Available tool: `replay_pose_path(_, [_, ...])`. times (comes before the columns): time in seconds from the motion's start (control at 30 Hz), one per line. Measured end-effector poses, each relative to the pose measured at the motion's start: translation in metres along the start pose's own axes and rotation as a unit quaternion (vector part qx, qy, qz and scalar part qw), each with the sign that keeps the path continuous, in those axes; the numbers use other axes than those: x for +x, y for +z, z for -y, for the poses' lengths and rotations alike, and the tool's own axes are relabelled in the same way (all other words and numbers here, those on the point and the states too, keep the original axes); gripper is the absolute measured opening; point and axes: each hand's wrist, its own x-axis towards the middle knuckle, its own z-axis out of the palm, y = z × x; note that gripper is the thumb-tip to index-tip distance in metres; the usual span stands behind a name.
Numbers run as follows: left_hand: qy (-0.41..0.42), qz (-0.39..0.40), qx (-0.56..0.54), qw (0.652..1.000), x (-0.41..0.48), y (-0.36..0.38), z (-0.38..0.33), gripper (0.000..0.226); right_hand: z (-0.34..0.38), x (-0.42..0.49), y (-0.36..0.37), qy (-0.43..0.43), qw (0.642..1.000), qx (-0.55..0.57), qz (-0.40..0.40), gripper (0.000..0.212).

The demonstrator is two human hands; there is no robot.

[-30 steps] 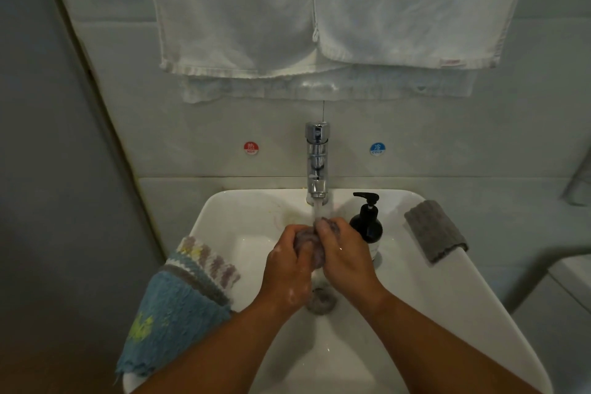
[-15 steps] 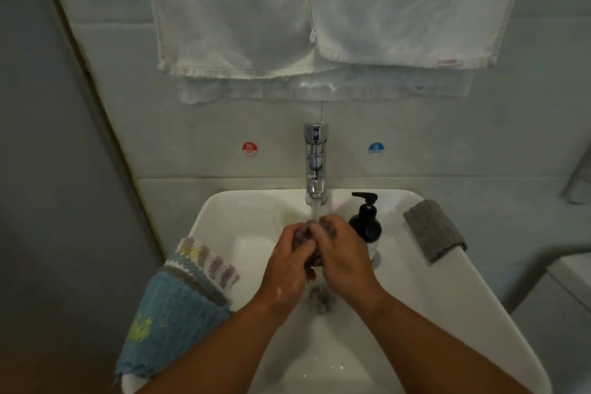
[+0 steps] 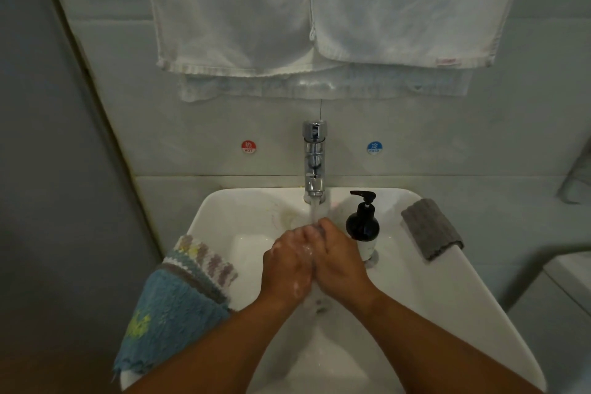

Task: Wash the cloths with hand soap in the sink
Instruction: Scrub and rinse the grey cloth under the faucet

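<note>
A white sink [image 3: 447, 313] sits below a tiled wall [image 3: 224, 125]. Left of the hands, a blue cloth [image 3: 169, 313] drapes its rim. The soapy left hand [image 3: 286, 265] and right hand [image 3: 340, 261] clench together round a small cloth [image 3: 319, 229], mostly hidden, under the running tap [image 3: 315, 163]. Just right stands the soap bottle [image 3: 363, 225], then a grey cloth [image 3: 430, 229].

Above the faucet [image 3: 315, 157] we see white towels [image 3: 230, 9] hanging; a red hot sticker [image 3: 248, 146] sits left of it, a blue cold sticker [image 3: 374, 147] right
</note>
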Motion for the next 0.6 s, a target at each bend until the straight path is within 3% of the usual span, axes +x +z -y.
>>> replay_pose_path(0.07, [0.016, 0.009, 0.061, 0.998, 0.001, -0.005, -0.003, 0.029, 0.003, 0.001, -0.001, 0.000, 1.000, -0.021, -0.010, 0.025])
replay_pose_path(0.17, [-0.026, 0.010, 0.094, 0.995, 0.000, -0.009, -0.007, 0.042, 0.007, 0.001, 0.001, 0.006, 1.000, -0.010, -0.012, 0.035])
replay_pose_path(0.23, [-0.097, -0.001, -0.079, 0.992, -0.003, -0.011, -0.008, 0.057, 0.008, -0.001, 0.002, 0.017, 1.000, 0.011, -0.024, 0.045])
replay_pose_path(0.27, [-0.126, 0.004, -0.171, 0.977, -0.005, -0.009, -0.008, 0.054, 0.008, -0.002, 0.002, 0.035, 0.998, 0.043, -0.027, 0.047])
replay_pose_path(0.33, [-0.152, 0.038, -0.296, 0.942, -0.007, -0.007, -0.007, 0.032, 0.007, -0.001, 0.000, 0.091, 0.987, 0.131, -0.011, 0.038])
replay_pose_path(0.4, [-0.163, 0.063, -0.394, 0.902, -0.008, -0.009, -0.005, 0.011, 0.006, 0.001, -0.006, 0.126, 0.973, 0.194, 0.024, 0.013])
replay_pose_path(0.43, [-0.157, 0.059, -0.411, 0.896, -0.007, -0.009, -0.002, 0.012, 0.005, 0.002, -0.008, 0.125, 0.969, 0.210, 0.045, 0.015])
replay_pose_path(0.5, [-0.133, 0.035, -0.381, 0.914, -0.004, -0.007, 0.003, 0.019, 0.001, 0.004, -0.011, 0.104, 0.968, 0.217, 0.069, 0.030])
replay_pose_path(0.6, [-0.094, 0.013, -0.296, 0.950, -0.006, -0.005, 0.003, 0.020, -0.002, 0.004, -0.007, 0.053, 0.980, 0.182, 0.055, 0.019])
